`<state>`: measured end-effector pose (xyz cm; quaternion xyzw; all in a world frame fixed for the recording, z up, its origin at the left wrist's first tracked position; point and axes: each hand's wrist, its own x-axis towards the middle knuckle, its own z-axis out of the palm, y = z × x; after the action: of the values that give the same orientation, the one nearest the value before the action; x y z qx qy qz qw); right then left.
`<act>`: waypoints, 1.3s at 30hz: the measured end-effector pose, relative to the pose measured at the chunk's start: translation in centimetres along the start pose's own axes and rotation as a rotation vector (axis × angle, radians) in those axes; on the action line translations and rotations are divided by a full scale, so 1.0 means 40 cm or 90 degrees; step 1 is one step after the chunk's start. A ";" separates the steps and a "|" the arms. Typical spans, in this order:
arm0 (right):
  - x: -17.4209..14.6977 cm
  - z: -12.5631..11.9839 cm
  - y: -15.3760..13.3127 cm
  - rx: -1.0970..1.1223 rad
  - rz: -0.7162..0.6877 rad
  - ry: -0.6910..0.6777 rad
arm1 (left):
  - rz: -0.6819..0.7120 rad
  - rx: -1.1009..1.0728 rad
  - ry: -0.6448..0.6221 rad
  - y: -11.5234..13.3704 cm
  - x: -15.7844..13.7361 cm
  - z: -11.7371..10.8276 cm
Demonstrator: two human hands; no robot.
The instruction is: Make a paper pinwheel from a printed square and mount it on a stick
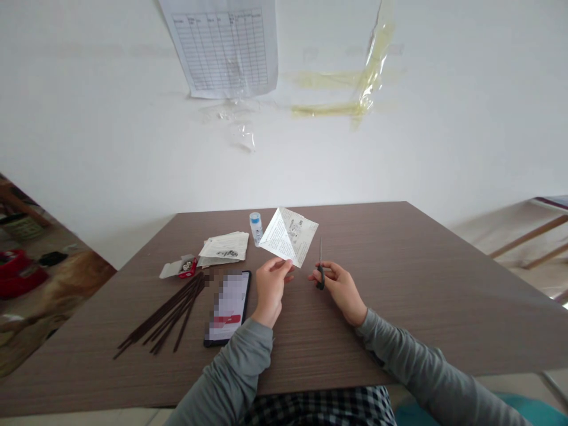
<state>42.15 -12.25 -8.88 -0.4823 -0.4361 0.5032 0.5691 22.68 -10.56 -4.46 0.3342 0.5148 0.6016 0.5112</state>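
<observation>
Between thumb and fingers, my left hand pinches the lower corner of a folded sheet of printed paper. The paper is raised above the table, with a diagonal crease and a triangular flap on its left side. My right hand grips the dark handles of a small pair of scissors. Its blades point away from me and look closed, just right of the paper and apart from it. Behind the paper's left corner stands a small clear bottle with a blue cap.
On the brown table, a stack of printed paper pieces lies left of the bottle. Nearby are an open red-and-white box of small metal pieces, several thin dark sticks and a phone. A white wall rises behind.
</observation>
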 end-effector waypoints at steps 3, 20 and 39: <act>-0.015 -0.006 0.003 -0.028 0.015 -0.024 | 0.010 -0.019 0.021 0.005 0.005 -0.002; -0.071 0.012 -0.048 -0.067 0.007 -0.146 | 0.039 -0.012 0.049 0.019 0.013 -0.008; -0.082 0.031 -0.060 -0.084 0.005 -0.155 | 0.062 0.002 0.017 0.012 0.011 -0.007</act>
<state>40.94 -15.43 -6.34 -0.4557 -0.5318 0.5307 0.4773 22.15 -10.18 -4.12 0.3521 0.5055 0.6293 0.4739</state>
